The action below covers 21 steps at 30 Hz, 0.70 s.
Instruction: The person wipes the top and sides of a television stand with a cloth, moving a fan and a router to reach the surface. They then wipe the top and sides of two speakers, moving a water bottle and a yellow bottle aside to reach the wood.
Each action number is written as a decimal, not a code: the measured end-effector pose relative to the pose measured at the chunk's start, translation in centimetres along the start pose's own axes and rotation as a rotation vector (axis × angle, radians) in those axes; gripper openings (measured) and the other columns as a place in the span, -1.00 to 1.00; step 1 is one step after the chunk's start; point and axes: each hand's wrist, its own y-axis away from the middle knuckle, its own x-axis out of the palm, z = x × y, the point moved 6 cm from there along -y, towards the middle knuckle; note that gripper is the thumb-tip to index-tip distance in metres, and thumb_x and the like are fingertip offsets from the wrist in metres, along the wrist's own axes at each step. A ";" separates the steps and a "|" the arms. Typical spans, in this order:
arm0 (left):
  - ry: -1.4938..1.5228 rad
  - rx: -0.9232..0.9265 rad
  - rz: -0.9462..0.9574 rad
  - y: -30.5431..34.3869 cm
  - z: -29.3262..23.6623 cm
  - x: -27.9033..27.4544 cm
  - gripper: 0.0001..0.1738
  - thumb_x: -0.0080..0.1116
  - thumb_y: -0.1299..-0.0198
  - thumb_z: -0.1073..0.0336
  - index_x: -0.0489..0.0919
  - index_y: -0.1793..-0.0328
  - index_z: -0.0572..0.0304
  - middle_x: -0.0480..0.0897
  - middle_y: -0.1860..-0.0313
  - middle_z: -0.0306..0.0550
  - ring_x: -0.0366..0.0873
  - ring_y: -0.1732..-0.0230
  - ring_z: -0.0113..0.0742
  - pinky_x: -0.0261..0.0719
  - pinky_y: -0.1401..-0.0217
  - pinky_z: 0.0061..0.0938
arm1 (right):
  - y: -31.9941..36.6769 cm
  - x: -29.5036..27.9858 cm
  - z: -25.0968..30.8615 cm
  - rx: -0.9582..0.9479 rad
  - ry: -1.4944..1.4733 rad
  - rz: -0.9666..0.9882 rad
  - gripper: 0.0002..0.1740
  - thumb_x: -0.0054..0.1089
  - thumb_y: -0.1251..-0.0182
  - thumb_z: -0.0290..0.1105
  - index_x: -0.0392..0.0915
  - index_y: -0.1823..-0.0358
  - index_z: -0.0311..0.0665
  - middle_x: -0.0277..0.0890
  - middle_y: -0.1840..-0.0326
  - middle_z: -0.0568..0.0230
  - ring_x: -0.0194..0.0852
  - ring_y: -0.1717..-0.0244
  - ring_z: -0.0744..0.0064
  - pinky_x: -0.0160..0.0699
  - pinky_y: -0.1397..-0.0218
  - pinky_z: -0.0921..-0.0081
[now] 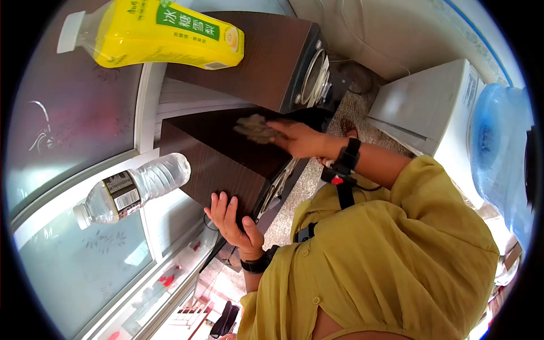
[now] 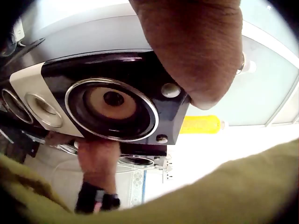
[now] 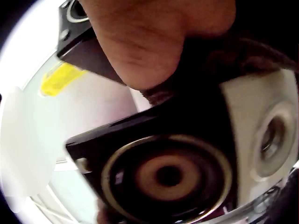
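Note:
My right hand point(image 1: 303, 139) holds a greyish-brown cloth point(image 1: 252, 129) against the dark side of a speaker point(image 1: 221, 170), its index finger stretched over the cloth. Motion blurs the cloth. My left hand point(image 1: 233, 224) rests with straight, spread fingers on the speaker's wood-grain face, close to the front edge. In the left wrist view, the speaker's glossy black front point(image 2: 56, 77) shows a round cone in a silver ring. The right wrist view has the same cone point(image 3: 168, 177) close up, below the right hand point(image 3: 145, 42).
A second speaker point(image 1: 249, 56) stands alongside, with a yellow drink bottle point(image 1: 170, 34) over its end. A clear bottle point(image 1: 133, 187) overlaps the nearer speaker. Frosted glass panels point(image 1: 79, 113) lie behind. A white cabinet point(image 1: 422, 107) and a blue water jug point(image 1: 501, 158) are at the right.

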 end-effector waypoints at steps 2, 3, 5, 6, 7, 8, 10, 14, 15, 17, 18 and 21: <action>0.005 0.008 -0.017 0.0 0.1 0.1 -0.50 -0.17 -0.44 0.03 0.56 -0.16 0.30 0.52 -0.29 0.14 0.32 -0.43 0.17 -0.16 -0.58 0.11 | -0.5 1.6 -7.4 0.090 0.024 -0.006 -0.43 0.00 -0.46 -0.22 0.28 -0.40 -0.35 0.44 -0.22 -0.27 0.39 -0.26 -0.19 0.38 -0.31 0.20; 0.009 0.011 -0.025 0.1 0.1 0.1 -0.50 -0.17 -0.44 0.03 0.56 -0.15 0.30 0.52 -0.28 0.16 0.32 -0.43 0.19 -0.15 -0.57 0.11 | -0.1 1.2 -9.3 0.238 0.084 0.055 -0.43 0.03 -0.42 -0.27 0.28 -0.40 -0.36 0.46 -0.20 -0.24 0.44 -0.18 -0.20 0.44 -0.22 0.17; 0.012 0.015 -0.029 0.1 0.1 0.1 -0.50 -0.17 -0.45 0.02 0.56 -0.15 0.30 0.52 -0.28 0.15 0.33 -0.42 0.19 -0.15 -0.57 0.11 | 0.9 0.7 -13.0 0.339 0.286 0.192 -0.43 0.05 -0.37 -0.36 0.31 -0.38 -0.38 0.52 -0.15 -0.19 0.53 0.00 -0.17 0.54 -0.04 0.16; 0.012 0.018 -0.034 0.0 0.2 0.1 -0.50 -0.18 -0.45 0.02 0.56 -0.14 0.29 0.52 -0.28 0.15 0.34 -0.42 0.19 -0.15 -0.57 0.11 | 1.0 1.7 -17.0 0.372 0.292 0.190 -0.44 0.04 -0.35 -0.39 0.32 -0.38 -0.39 0.54 -0.11 -0.17 0.55 0.07 -0.12 0.56 0.02 0.17; 0.011 0.024 -0.036 0.0 0.3 0.1 -0.50 -0.18 -0.45 0.02 0.56 -0.14 0.29 0.52 -0.28 0.15 0.34 -0.41 0.19 -0.14 -0.57 0.12 | 1.1 2.7 -21.1 0.406 0.297 0.188 -0.44 0.03 -0.34 -0.43 0.33 -0.37 -0.39 0.57 -0.07 -0.15 0.57 0.13 -0.08 0.57 0.09 0.19; 0.011 0.029 -0.038 0.0 0.3 0.1 -0.50 -0.18 -0.45 0.02 0.56 -0.14 0.29 0.53 -0.28 0.15 0.35 -0.41 0.19 -0.14 -0.57 0.12 | 1.1 4.6 -27.0 0.520 0.167 0.110 -0.45 0.02 -0.34 -0.45 0.33 -0.38 -0.39 0.58 -0.04 -0.12 0.58 0.17 -0.03 0.57 0.12 0.21; 0.009 0.023 -0.044 0.3 0.3 0.2 -0.50 -0.18 -0.45 0.01 0.57 -0.14 0.28 0.53 -0.27 0.15 0.35 -0.40 0.19 -0.13 -0.56 0.13 | 3.3 0.6 -19.8 0.677 -0.004 -0.015 -0.42 0.02 -0.36 -0.50 0.29 -0.43 -0.33 0.61 0.01 -0.06 0.59 0.22 0.11 0.55 0.20 0.29; 0.011 0.010 -0.043 0.2 0.3 0.2 -0.49 -0.17 -0.44 0.01 0.57 -0.14 0.28 0.54 -0.26 0.14 0.36 -0.40 0.18 -0.13 -0.56 0.14 | 1.7 0.9 -15.0 0.444 -0.192 -0.033 -0.41 0.07 -0.40 -0.45 0.27 -0.45 -0.32 0.60 -0.07 -0.05 0.59 0.15 0.22 0.55 0.14 0.36; 0.013 0.009 -0.042 0.2 0.2 0.2 -0.49 -0.17 -0.44 0.01 0.57 -0.14 0.28 0.54 -0.26 0.14 0.36 -0.40 0.18 -0.14 -0.56 0.14 | 1.2 1.4 -13.9 0.367 -0.243 -0.045 -0.41 0.09 -0.40 -0.42 0.28 -0.44 -0.32 0.59 -0.09 -0.04 0.59 0.10 0.24 0.55 0.09 0.40; 0.013 0.004 -0.042 0.1 0.2 0.1 -0.49 -0.17 -0.44 0.01 0.58 -0.14 0.28 0.54 -0.26 0.14 0.36 -0.40 0.17 -0.14 -0.56 0.13 | 0.3 2.4 -11.9 0.260 -0.368 -0.076 -0.41 0.13 -0.40 -0.36 0.29 -0.43 -0.32 0.58 -0.13 -0.01 0.56 0.01 0.29 0.52 -0.02 0.47; 0.012 0.001 -0.041 0.1 0.2 0.1 -0.49 -0.17 -0.43 0.01 0.58 -0.14 0.29 0.54 -0.26 0.14 0.36 -0.40 0.17 -0.14 -0.57 0.13 | 0.1 2.4 -9.7 0.230 -0.445 -0.095 -0.41 0.15 -0.40 -0.33 0.31 -0.43 -0.30 0.57 -0.14 0.00 0.54 -0.04 0.31 0.49 -0.08 0.50; 0.016 0.021 -0.031 0.1 0.2 0.1 -0.50 -0.18 -0.43 0.06 0.56 -0.16 0.32 0.53 -0.29 0.11 0.34 -0.43 0.13 -0.18 -0.58 0.10 | 1.0 -0.5 -0.2 0.235 -0.561 -0.012 -0.42 0.16 -0.41 -0.30 0.33 -0.41 -0.29 0.49 -0.25 0.03 0.44 -0.22 0.31 0.39 -0.25 0.52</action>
